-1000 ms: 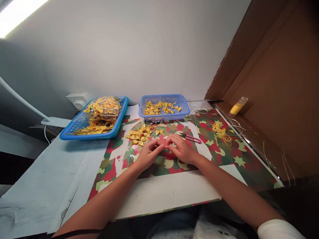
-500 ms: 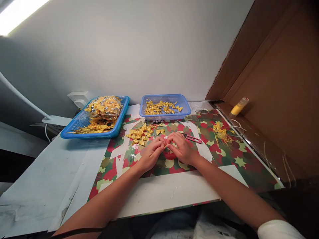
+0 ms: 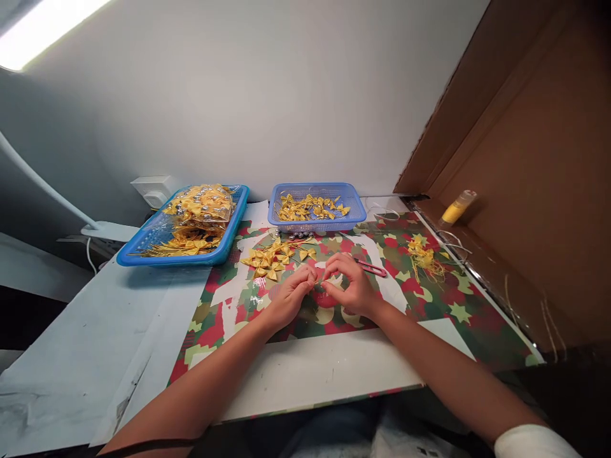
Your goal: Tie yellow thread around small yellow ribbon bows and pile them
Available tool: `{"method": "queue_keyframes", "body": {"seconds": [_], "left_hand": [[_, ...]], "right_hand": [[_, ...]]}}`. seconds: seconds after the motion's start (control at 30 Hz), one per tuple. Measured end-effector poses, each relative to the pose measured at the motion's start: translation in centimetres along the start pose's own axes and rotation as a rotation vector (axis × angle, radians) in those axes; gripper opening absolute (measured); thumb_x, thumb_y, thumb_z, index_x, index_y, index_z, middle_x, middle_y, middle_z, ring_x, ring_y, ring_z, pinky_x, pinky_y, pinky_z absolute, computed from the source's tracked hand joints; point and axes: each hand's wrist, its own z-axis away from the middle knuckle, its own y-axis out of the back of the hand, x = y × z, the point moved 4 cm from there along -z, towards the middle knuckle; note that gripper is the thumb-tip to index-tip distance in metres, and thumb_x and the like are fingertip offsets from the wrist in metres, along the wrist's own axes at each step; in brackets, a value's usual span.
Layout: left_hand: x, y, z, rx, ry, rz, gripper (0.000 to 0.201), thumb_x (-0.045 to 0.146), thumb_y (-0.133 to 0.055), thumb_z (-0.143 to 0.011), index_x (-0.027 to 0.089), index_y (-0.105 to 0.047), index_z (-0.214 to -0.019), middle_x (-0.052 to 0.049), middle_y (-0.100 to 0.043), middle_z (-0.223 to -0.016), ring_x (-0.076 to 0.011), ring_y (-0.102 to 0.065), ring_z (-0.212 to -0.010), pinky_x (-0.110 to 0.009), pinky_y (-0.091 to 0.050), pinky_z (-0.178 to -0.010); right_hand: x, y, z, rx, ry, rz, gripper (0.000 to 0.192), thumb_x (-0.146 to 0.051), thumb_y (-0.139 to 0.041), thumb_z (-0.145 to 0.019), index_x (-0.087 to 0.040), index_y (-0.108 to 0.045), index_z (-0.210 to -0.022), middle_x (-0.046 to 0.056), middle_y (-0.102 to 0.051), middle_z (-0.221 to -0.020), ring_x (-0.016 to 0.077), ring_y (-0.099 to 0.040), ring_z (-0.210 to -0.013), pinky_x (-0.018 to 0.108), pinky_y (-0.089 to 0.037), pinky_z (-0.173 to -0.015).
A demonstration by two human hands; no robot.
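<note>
My left hand (image 3: 293, 294) is closed in a pinch, thumb pressed to the curled fingers. A small yellowish tip shows at its fingertips; the rest is hidden. Just to its right, my right hand (image 3: 352, 286) has thumb and index finger brought together, and whatever lies between them is too small to make out. A narrow gap separates the two hands. Behind the right hand lie pink-handled thread snips (image 3: 372, 268), partly covered by its fingers. Beyond the left hand is a loose pile of yellow ribbon bows (image 3: 270, 257) with thin stems.
A blue basket (image 3: 167, 259) at left holds bagged bows and loose ones. A smaller blue basket (image 3: 317, 225) at the back holds more bows, with silvery beads (image 3: 300, 235) before it. Yellow thread scraps (image 3: 424, 257) lie right, near a yellow spool (image 3: 458, 208) by a cardboard wall (image 3: 525, 159).
My right hand has drawn slightly right, away from the left hand, opening a gap between the fingertips. My left hand stays nearly in place, still pinched.
</note>
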Motion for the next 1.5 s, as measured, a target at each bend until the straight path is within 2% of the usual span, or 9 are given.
{"method": "queue_keyframes", "body": {"seconds": [0.2,0.43,0.73,0.9,1.17,1.33,1.5], "left_hand": [[-0.1,0.0,0.0,-0.006,0.004,0.010,0.027,0.035,-0.038,-0.087,0.020,-0.038,-0.064,-0.001,-0.044,-0.077,-0.0164,-0.041,-0.075,-0.029,-0.038,-0.073],[0.1,0.0,0.0,-0.011,0.011,0.002,0.025,0.034,-0.039,-0.085,0.020,-0.037,-0.064,-0.002,-0.044,-0.076,-0.0165,-0.041,-0.075,-0.028,-0.038,-0.073],[0.4,-0.1,0.0,-0.008,0.008,0.013,0.026,0.035,-0.040,-0.085,0.020,-0.041,-0.064,-0.001,-0.046,-0.075,-0.0160,-0.042,-0.074,-0.028,-0.038,-0.072],[0.0,0.0,0.1,-0.006,0.026,0.026,0.025,0.032,-0.041,-0.085,0.020,-0.039,-0.063,0.001,-0.042,-0.070,-0.0144,-0.039,-0.069,-0.027,-0.034,-0.066],[0.1,0.7,0.1,0.091,0.059,-0.056,0.028,0.039,-0.040,-0.092,0.019,-0.048,-0.074,0.003,-0.042,-0.068,-0.0129,-0.038,-0.066,-0.026,-0.032,-0.063],[-0.4,0.8,0.1,0.046,0.090,-0.081,0.027,0.041,-0.039,-0.094,0.019,-0.054,-0.086,0.001,-0.053,-0.077,-0.0141,-0.045,-0.072,-0.026,-0.035,-0.066],[-0.5,0.9,0.1,0.036,0.094,-0.179,0.032,0.041,-0.037,-0.093,0.019,-0.052,-0.075,0.001,-0.050,-0.073,-0.0143,-0.044,-0.071,-0.026,-0.035,-0.067]], "right_hand": [[-0.4,-0.3,0.0,-0.037,0.043,0.046,0.009,-0.024,-0.067,-0.079,-0.023,-0.058,-0.078,0.002,-0.064,-0.084,0.0200,-0.057,-0.082,0.037,-0.041,-0.078],[-0.3,-0.2,0.1,0.019,0.061,0.065,0.015,-0.027,-0.069,-0.081,-0.023,-0.055,-0.076,0.001,-0.062,-0.078,0.0186,-0.055,-0.077,0.036,-0.040,-0.074],[-0.3,-0.4,0.2,-0.031,0.072,0.104,0.008,-0.026,-0.066,-0.084,-0.023,-0.061,-0.078,0.001,-0.065,-0.084,0.0191,-0.056,-0.083,0.037,-0.038,-0.079],[-0.1,-0.5,0.2,-0.088,0.023,0.115,0.011,-0.025,-0.062,-0.088,-0.022,-0.059,-0.077,0.001,-0.065,-0.082,0.0184,-0.054,-0.083,0.036,-0.036,-0.079],[0.3,-0.1,-0.1,-0.137,-0.043,0.128,0.017,-0.030,-0.058,-0.091,-0.021,-0.056,-0.077,0.002,-0.062,-0.082,0.0173,-0.052,-0.080,0.034,-0.034,-0.078],[0.5,0.3,-0.3,-0.104,-0.053,0.121,0.019,-0.030,-0.055,-0.091,-0.020,-0.054,-0.075,0.002,-0.060,-0.079,0.0172,-0.050,-0.077,0.034,-0.033,-0.076],[0.7,0.6,-0.4,-0.105,-0.106,0.143,0.016,-0.026,-0.056,-0.089,-0.020,-0.053,-0.074,0.002,-0.061,-0.081,0.0173,-0.050,-0.078,0.033,-0.033,-0.076]]}}
